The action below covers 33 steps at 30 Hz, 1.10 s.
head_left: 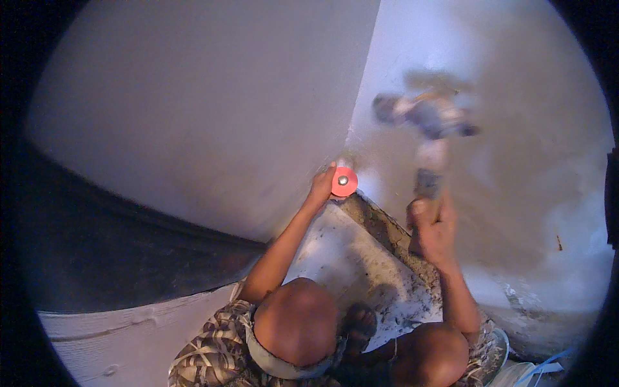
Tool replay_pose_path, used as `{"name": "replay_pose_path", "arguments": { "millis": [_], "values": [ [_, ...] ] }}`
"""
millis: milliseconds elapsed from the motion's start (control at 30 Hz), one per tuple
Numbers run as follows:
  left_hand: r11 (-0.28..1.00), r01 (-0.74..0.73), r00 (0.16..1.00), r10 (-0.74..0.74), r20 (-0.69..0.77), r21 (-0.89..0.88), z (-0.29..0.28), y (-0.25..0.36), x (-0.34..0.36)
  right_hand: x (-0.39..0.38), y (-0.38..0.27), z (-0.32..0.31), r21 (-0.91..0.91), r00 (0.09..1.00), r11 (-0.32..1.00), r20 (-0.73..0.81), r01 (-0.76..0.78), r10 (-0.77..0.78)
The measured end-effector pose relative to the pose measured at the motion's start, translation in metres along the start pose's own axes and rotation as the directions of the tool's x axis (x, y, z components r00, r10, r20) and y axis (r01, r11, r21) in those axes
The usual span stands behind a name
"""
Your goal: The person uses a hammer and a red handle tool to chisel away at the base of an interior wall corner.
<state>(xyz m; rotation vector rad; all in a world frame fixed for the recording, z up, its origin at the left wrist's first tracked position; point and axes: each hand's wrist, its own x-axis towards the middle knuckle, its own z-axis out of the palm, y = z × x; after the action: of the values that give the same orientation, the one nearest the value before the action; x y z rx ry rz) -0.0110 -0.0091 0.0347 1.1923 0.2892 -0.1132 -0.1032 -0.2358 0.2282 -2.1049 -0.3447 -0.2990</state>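
My left hand is closed on a chisel, seen nearly end-on, low in the corner where two walls meet. Its round red hand guard has a metal striking head in the middle; the guard and my fingers hide the blade. My right hand grips the handle of a hammer, raised to the right of the chisel and apart from it. Motion smears the hammer head, which shows dark and pale patches.
A grey wall rises on the left, and a patchy plastered wall on the right. Rough broken debris runs along the right wall's base. Dark sheeting lies left of my arm; pale cords lie at lower right.
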Motion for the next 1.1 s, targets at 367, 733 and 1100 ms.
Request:
{"name": "replay_pose_path", "arguments": {
  "millis": [367, 733, 1100],
  "values": [
    [0.996, -0.010, 0.999, 0.013, -0.031, 0.088, 0.003, 0.000, -0.001, -0.005, 0.071, 0.030, -0.282, 0.845, 0.948, 0.463, -0.145, 0.267],
    [0.995, -0.058, 0.990, 0.067, -0.122, 0.080, -0.043, -0.020, 0.013, 0.042, -0.078, -0.011, 0.404, 0.997, 0.912, -0.032, 0.071, -0.063],
    [0.917, -0.145, 0.981, 0.183, -0.069, 0.371, -0.030, -0.008, 0.003, -0.004, 0.056, 0.037, -0.208, 0.865, 0.968, 0.448, -0.144, 0.225]
  ]
}}
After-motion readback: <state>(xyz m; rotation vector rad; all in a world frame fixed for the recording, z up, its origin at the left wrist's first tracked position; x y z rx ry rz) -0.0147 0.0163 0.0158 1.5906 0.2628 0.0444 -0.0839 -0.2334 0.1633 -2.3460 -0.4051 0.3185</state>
